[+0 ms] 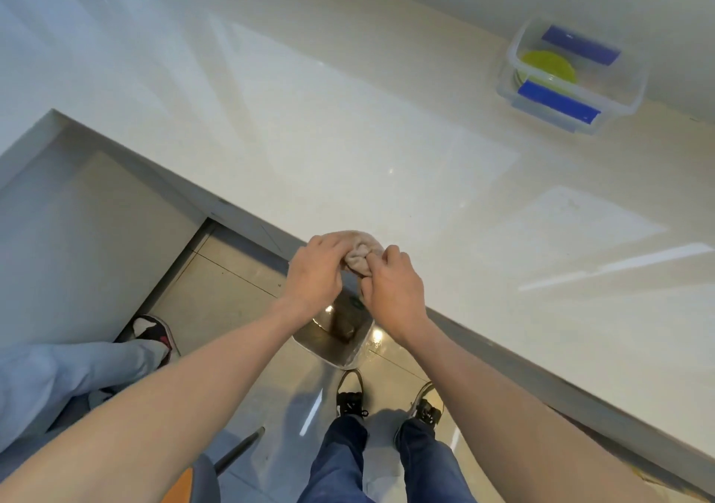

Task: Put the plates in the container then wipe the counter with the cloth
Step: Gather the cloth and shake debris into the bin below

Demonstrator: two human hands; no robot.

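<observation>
Both forearms reach forward from the bottom edge, above jeans and dark shoes on the tiled floor. Left hand and right hand meet at the desk edge, fingers curled tight around a bunched beige cloth held between them. Beneath the hands a clear bin stands on the floor. Well apart, in the far right corner, the open clear container with blue clips holds the yellow-green plates. Another person's leg shows at left.

bare forearms, no sleeves in view; left hand and right hand ungloved; blue jeans; dark lace-up sneakers, light soles.
</observation>
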